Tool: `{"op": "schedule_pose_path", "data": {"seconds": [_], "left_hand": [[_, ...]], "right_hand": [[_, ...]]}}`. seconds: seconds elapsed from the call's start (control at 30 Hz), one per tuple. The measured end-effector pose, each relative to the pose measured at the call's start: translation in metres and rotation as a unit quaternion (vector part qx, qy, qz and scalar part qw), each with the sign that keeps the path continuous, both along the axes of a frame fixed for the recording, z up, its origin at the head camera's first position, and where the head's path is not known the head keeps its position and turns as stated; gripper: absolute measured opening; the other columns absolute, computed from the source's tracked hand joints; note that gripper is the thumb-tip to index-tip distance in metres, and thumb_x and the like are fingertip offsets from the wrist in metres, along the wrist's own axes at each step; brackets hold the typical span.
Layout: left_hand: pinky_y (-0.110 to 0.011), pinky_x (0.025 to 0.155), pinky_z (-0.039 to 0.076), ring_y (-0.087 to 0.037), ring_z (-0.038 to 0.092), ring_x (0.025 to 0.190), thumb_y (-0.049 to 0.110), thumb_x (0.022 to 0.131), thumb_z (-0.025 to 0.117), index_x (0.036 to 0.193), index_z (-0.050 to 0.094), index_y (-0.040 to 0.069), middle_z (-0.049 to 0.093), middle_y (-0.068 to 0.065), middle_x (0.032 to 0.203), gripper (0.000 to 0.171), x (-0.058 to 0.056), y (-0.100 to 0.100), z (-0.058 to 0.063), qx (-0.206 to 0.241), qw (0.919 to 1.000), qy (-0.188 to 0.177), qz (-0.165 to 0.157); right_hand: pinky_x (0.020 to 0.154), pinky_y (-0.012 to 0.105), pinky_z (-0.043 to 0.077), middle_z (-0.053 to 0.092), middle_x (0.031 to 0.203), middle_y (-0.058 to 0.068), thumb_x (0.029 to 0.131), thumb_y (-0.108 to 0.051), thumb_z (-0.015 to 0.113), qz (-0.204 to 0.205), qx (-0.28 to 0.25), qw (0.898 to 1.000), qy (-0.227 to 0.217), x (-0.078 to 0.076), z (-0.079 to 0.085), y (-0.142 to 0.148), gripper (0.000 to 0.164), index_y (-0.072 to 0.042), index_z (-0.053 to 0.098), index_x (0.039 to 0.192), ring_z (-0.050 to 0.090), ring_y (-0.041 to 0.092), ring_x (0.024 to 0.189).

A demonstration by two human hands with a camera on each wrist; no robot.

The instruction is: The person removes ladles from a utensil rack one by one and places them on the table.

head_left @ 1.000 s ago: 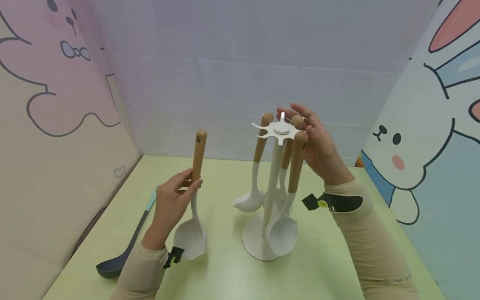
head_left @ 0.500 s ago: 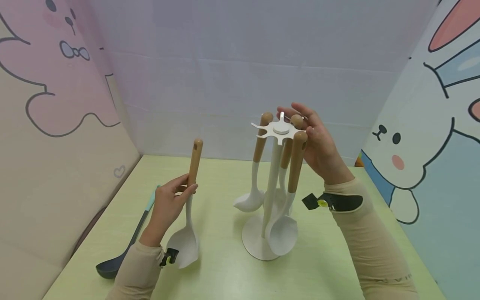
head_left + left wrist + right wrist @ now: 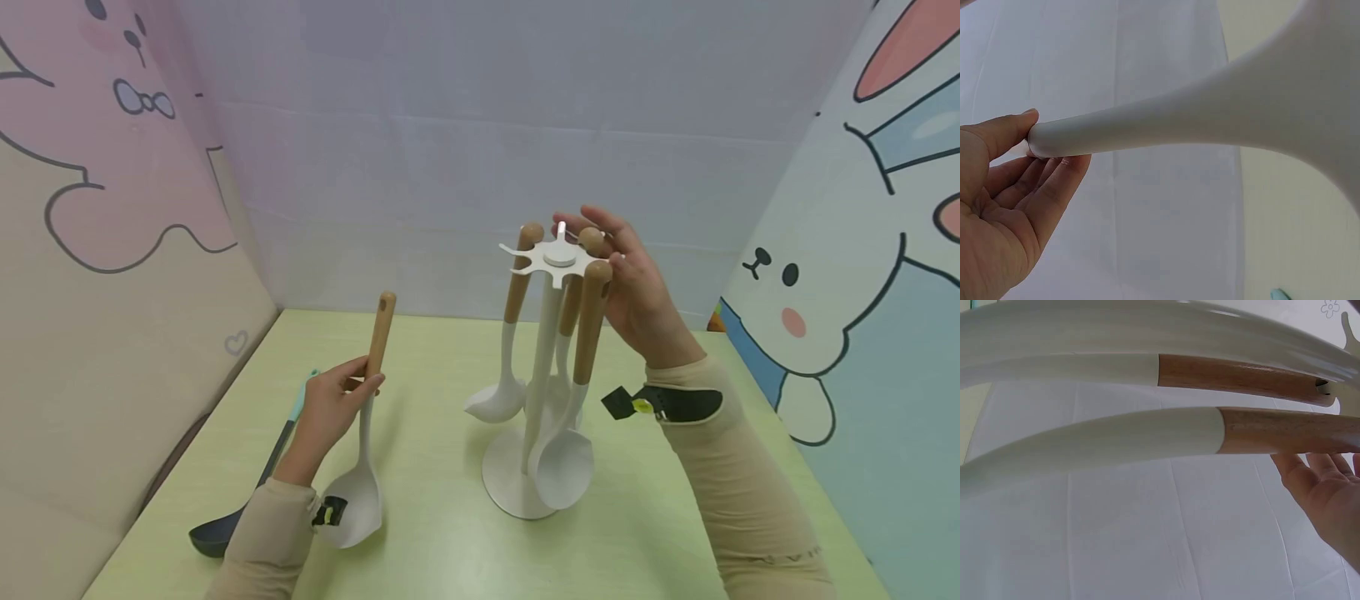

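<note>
My left hand (image 3: pixel 327 412) pinches a white spatula (image 3: pixel 364 492) with a wooden handle, gripping where handle and white neck meet. The spatula stands nearly upright, its broad head down by the forearm. In the left wrist view, thumb and fingers close round the neck (image 3: pixel 1122 128). My right hand (image 3: pixel 637 296) is at the top of a white utensil rack (image 3: pixel 542 367), with fingers extended behind its pronged top. In the right wrist view, those fingers touch a wooden handle (image 3: pixel 1291 431) from below. A white ladle (image 3: pixel 562 471) and two other wooden-handled utensils hang on the rack.
A dark ladle (image 3: pixel 277 450) with a mint-green handle end lies on the table (image 3: pixel 442 550) at left, partly behind the left forearm. Printed cartoon walls stand on both sides, and a pale sheet (image 3: pixel 420 183) hangs behind the table.
My left hand has moved the spatula left and down, towards the near side of the table, away from the rack. The right hand stays at the rack top.
</note>
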State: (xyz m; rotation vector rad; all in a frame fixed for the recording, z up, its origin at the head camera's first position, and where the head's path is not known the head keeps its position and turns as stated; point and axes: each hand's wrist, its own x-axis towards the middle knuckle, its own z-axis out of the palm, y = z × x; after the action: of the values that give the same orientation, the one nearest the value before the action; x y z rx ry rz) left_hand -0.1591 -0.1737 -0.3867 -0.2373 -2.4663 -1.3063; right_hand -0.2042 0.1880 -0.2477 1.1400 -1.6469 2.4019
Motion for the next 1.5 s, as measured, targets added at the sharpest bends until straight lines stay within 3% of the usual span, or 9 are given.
{"op": "schedule_pose_path", "data": {"seconds": [0.23, 0.47, 0.67, 1.03, 1.5], "left_hand": [[-0.028, 0.065, 0.055, -0.032, 0.071, 0.082, 0.008, 0.095, 0.068, 0.124, 0.065, -0.007, 0.071, -0.021, 0.103, 0.032, -0.008, -0.010, -0.010, 0.006, 0.9986, -0.052, 0.004], [-0.042, 0.070, 0.058, -0.034, 0.072, 0.085, 0.009, 0.096, 0.067, 0.125, 0.063, -0.010, 0.071, -0.024, 0.103, 0.035, -0.012, -0.018, -0.022, -0.021, 0.9960, -0.086, 0.011], [-0.047, 0.072, 0.058, -0.038, 0.071, 0.088, 0.008, 0.096, 0.066, 0.126, 0.061, -0.012, 0.069, -0.026, 0.104, 0.036, -0.016, -0.025, -0.031, -0.044, 0.9949, -0.090, 0.001], [-0.031, 0.056, 0.058, -0.038, 0.070, 0.086, 0.008, 0.096, 0.065, 0.123, 0.061, -0.014, 0.070, -0.027, 0.102, 0.035, -0.024, -0.032, -0.039, -0.055, 0.9920, -0.113, -0.010], [-0.032, 0.056, 0.058, -0.029, 0.071, 0.074, 0.007, 0.096, 0.064, 0.124, 0.058, -0.018, 0.069, -0.030, 0.098, 0.038, -0.032, -0.038, -0.047, -0.066, 0.9853, -0.157, -0.019]], "right_hand": [[0.106, 0.035, 0.038, 0.043, 0.150, 0.013, 0.083, -0.044, 0.079, 0.012, -0.010, 1.000, 0.002, -0.002, -0.001, 0.000, 0.066, -0.019, 0.051, 0.137, 0.036, 0.029, 0.139], [0.106, 0.034, 0.039, 0.044, 0.149, 0.012, 0.084, -0.044, 0.078, 0.015, -0.008, 1.000, 0.010, -0.002, -0.003, 0.001, 0.065, -0.019, 0.051, 0.138, 0.037, 0.028, 0.139], [0.107, 0.034, 0.038, 0.044, 0.149, 0.013, 0.085, -0.044, 0.078, 0.016, -0.008, 1.000, 0.016, -0.002, -0.003, 0.002, 0.065, -0.018, 0.051, 0.139, 0.036, 0.029, 0.140], [0.105, 0.033, 0.039, 0.049, 0.145, 0.010, 0.083, -0.043, 0.080, 0.016, -0.016, 1.000, 0.015, -0.001, -0.002, 0.000, 0.064, -0.019, 0.053, 0.137, 0.040, 0.027, 0.137], [0.107, 0.035, 0.037, 0.047, 0.147, 0.011, 0.084, -0.045, 0.078, 0.012, -0.007, 1.000, 0.016, -0.002, -0.002, 0.000, 0.067, -0.018, 0.051, 0.138, 0.036, 0.029, 0.140]]}}
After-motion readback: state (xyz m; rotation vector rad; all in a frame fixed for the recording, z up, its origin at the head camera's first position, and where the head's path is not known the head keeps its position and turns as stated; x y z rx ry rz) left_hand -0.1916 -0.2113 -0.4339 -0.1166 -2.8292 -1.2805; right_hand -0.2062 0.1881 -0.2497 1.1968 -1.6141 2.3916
